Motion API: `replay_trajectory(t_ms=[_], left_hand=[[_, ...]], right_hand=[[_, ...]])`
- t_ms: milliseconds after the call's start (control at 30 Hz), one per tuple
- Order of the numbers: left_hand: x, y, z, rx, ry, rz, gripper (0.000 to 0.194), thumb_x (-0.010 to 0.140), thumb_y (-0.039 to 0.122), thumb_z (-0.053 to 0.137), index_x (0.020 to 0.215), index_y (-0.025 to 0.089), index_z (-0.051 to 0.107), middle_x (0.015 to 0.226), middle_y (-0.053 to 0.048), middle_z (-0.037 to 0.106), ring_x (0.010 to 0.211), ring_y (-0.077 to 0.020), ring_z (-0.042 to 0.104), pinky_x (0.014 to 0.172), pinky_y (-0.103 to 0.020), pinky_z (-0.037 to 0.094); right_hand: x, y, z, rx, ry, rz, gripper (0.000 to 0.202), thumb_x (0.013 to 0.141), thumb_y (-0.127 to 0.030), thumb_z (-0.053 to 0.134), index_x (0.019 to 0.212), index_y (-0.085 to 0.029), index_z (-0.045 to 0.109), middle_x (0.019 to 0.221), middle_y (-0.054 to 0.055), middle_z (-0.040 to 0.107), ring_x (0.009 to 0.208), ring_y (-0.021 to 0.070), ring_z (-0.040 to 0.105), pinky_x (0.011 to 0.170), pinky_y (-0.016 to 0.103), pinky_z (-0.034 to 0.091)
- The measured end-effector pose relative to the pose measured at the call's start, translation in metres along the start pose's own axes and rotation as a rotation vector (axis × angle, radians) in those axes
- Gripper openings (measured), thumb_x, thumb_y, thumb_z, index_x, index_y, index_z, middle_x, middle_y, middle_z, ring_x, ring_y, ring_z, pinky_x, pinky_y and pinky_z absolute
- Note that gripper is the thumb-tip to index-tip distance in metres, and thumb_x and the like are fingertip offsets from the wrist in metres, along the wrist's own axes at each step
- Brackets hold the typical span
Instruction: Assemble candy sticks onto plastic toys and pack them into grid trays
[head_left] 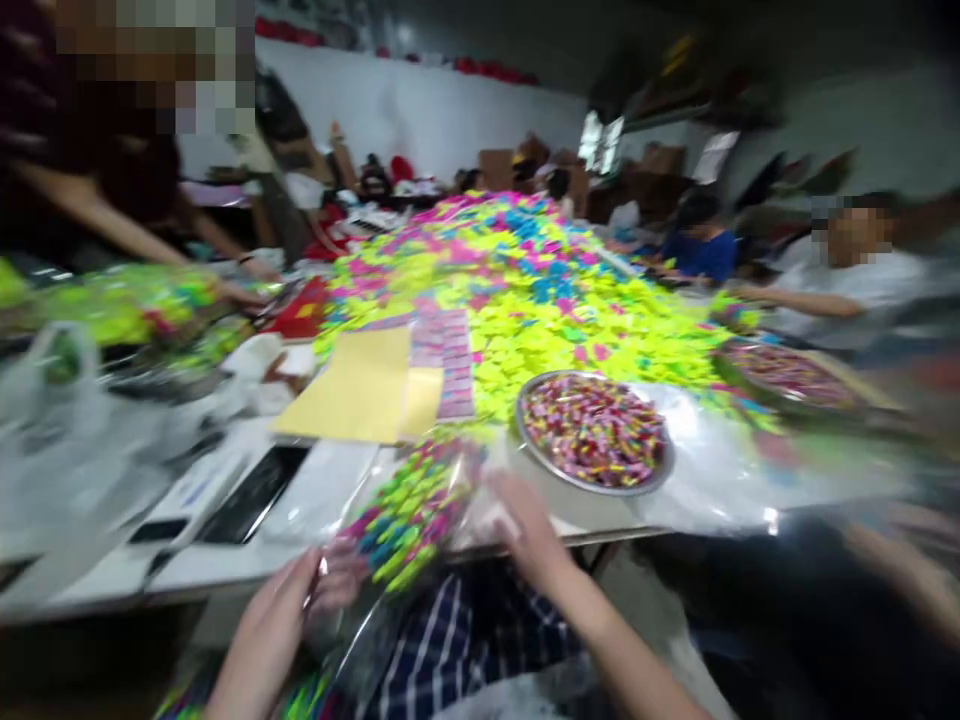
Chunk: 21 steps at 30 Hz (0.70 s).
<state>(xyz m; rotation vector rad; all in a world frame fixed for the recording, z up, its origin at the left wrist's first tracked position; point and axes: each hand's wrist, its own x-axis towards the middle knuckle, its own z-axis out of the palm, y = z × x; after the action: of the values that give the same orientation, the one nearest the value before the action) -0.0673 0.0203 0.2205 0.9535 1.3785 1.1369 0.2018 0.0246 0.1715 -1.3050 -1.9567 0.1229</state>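
In the head view, a clear plastic bag packed with small green, blue and pink pieces is tilted over the table's front edge, above my lap. My left hand has its fingers closed on the bag's lower left end. At the bag's right end is my right hand, its fingers smeared by motion; whether they grip the plastic I cannot tell. Just beyond the right hand stands a round metal tray heaped with small wrapped, multicoloured pieces. Yellow card sheets and a pink printed sheet lie behind the bag.
A large heap of yellow, pink and blue pieces covers the table's middle. A dark phone and white plastic bags lie to the left. A second tray stands right. Several people work around the table, one standing at left.
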Motion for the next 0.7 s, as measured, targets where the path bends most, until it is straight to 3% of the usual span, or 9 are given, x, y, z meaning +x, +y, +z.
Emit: replay_trajectory(t_ms=[100,267,367,500,600,700], left_hand=[[-0.001,-0.001,-0.005,-0.091,0.014,0.003,0.050,0.072,0.051,0.056,0.105,0.013,0.057,0.094,-0.011,0.068,0.086,-0.0245,0.064,0.082,-0.041,0.051],[0.007,0.025,0.007,-0.174,0.046,0.078,0.042,0.080,0.042,0.048,0.102,0.007,0.058,0.108,-0.017,0.063,0.096,-0.0228,0.061,0.092,-0.039,0.045],[0.003,0.048,0.011,-0.174,0.039,0.077,0.040,0.084,0.038,0.043,0.101,0.006,0.058,0.102,-0.017,0.065,0.091,-0.0230,0.063,0.088,-0.041,0.047],[-0.019,0.083,0.007,-0.154,0.082,0.084,0.034,0.085,0.032,0.043,0.098,0.004,0.059,0.095,-0.013,0.067,0.084,-0.0213,0.065,0.083,-0.041,0.050],[-0.043,0.103,-0.001,-0.110,0.207,0.150,0.032,0.085,0.030,0.044,0.099,0.004,0.057,0.091,-0.010,0.068,0.084,-0.0182,0.065,0.085,-0.041,0.049],[-0.071,0.109,-0.013,-0.073,0.431,0.200,0.037,0.089,0.032,0.037,0.101,0.002,0.056,0.086,-0.008,0.067,0.086,-0.0170,0.063,0.088,-0.042,0.047]], right_hand=[[-0.046,0.047,0.005,-0.040,-0.035,0.149,0.044,0.087,-0.029,0.038,0.129,-0.018,0.039,0.126,0.011,0.050,0.119,0.0235,0.044,0.096,0.044,0.037],[-0.109,0.097,0.020,-0.139,-0.127,0.236,0.040,0.086,-0.030,0.037,0.122,-0.016,0.047,0.122,0.013,0.053,0.114,0.0250,0.048,0.091,0.045,0.039],[-0.124,0.103,0.024,-0.210,-0.155,0.207,0.039,0.085,-0.030,0.036,0.120,-0.018,0.049,0.125,0.012,0.050,0.118,0.0255,0.043,0.091,0.046,0.037],[-0.120,0.099,0.024,-0.237,-0.153,0.250,0.037,0.084,-0.030,0.035,0.115,-0.020,0.053,0.124,0.009,0.052,0.117,0.0247,0.044,0.091,0.045,0.035],[-0.117,0.099,0.023,-0.219,-0.135,0.274,0.035,0.084,-0.030,0.036,0.111,-0.020,0.055,0.122,0.009,0.053,0.116,0.0247,0.044,0.090,0.043,0.033],[-0.118,0.101,0.021,-0.197,-0.116,0.242,0.035,0.083,-0.030,0.037,0.111,-0.019,0.055,0.122,0.009,0.053,0.115,0.0249,0.045,0.090,0.042,0.032]])
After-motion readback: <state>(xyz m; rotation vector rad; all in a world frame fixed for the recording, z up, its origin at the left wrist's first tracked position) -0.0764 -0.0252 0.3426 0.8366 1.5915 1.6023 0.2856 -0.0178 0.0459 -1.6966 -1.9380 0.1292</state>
